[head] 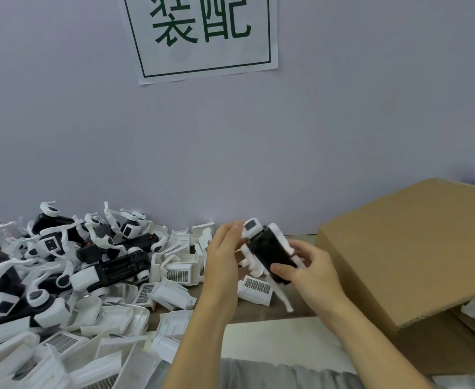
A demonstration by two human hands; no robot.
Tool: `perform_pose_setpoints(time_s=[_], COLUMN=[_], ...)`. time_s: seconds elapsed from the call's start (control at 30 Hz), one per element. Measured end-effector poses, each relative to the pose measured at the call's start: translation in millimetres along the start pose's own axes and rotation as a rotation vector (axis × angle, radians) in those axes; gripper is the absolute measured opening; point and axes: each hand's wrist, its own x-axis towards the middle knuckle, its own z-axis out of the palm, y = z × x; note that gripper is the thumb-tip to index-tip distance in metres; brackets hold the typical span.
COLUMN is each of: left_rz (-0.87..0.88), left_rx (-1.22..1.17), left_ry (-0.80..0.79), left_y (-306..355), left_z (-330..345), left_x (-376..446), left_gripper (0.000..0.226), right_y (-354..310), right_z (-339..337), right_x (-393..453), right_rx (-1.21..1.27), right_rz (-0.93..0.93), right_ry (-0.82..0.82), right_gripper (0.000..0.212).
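Currently, the step in hand is assembly or checking of one toy dog [270,251], held in the air above the surface [258,310], between the pile of parts and the box [413,248].

1. My right hand [309,270] grips the dog's black body from below, fingers and thumb curled round it. The white head [251,227] points up and away, and one white leg [282,297] hangs down.
2. My left hand [225,254] lies flat against the dog's left side with straight fingers, touching it near the head. It grips nothing.
3. White shells [174,273] lie loose on the surface at my left. Finished dogs [90,248] are heaped behind them.

I judge that the left hand is seating or pressing a white side part. I cannot tell whether that part is fully home.

Next move: press evenly along the side while the right hand braces the body, then turn the dog to check the joint. The box at my right is the likely place for a finished unit.
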Motion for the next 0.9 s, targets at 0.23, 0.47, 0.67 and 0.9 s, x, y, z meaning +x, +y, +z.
perform_pose_setpoints(time_s=[0.23, 0.47, 0.67, 0.9], left_rz=[0.005, -0.068, -0.158, -0.298], left_rx=[0.150, 0.107, 0.247, 0.164], left_ry=[-0.016, 0.197, 0.002, -0.181], left_y=[-4.2, -6.3, -2.9, -6.3], left_z=[-9.1, -25.0, -37.1, -44.8], left_x=[3.2, 3.0, 2.2, 1.6], left_gripper=[0.012, 0.019, 0.025, 0.047], right_y=[-6.9, -23.4, -47.5, -60.9], right_z=[1.9, -11.0, -13.0, -20.2], right_x=[2.2, 4.1, -4.6, -11.9], right_rx=[-0.390, -0.795, -0.905, -0.756], right_rz=[-0.355, -0.262, 0.114, 0.278], right_ry=[0.163, -0.198, -0.559, -0.743], right_gripper=[0.050, 0.035, 0.024, 0.033])
